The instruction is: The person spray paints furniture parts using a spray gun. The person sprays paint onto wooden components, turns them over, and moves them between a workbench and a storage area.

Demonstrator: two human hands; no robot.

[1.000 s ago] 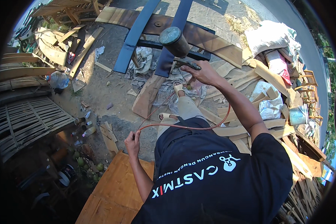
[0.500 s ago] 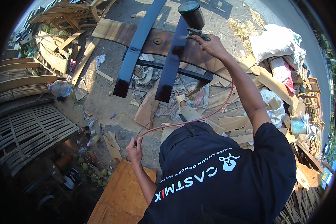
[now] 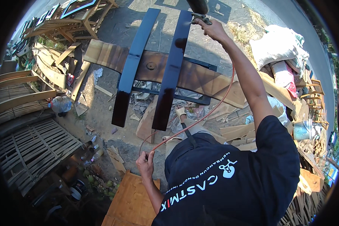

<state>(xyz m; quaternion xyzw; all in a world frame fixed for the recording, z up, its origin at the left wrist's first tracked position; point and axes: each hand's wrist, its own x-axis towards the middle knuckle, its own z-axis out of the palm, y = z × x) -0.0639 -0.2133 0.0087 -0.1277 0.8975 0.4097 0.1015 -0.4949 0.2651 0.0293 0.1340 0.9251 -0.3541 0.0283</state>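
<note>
My right hand [image 3: 211, 30] is closed around a spray gun [image 3: 200, 17], near the far end of the right dark plank. The gun's dark cup [image 3: 198, 6] is partly cut off by the upper edge. A red hose [image 3: 211, 113] curves from the gun side across my front to my left hand [image 3: 145, 162], whose fingers grip it low on the left. The right dark plank [image 3: 172, 75] has glossy, darker blotches; beside it lies a similar left dark plank [image 3: 134, 60]. Both rest across a brown wooden slab [image 3: 105, 55].
A black frame [image 3: 192, 98] shows under the slab. At the left are a slatted bamboo platform [image 3: 34, 139] and a clear plastic jug [image 3: 61, 104]. White sacks [image 3: 275, 45], wood offcuts and a blue bucket [image 3: 302, 130] stand right. A brown wooden panel [image 3: 132, 196] lies near left.
My right hand has moved the spray gun farther along the right plank to its far end. The view has shifted, so the planks sit lower. My left hand still grips the hose.
</note>
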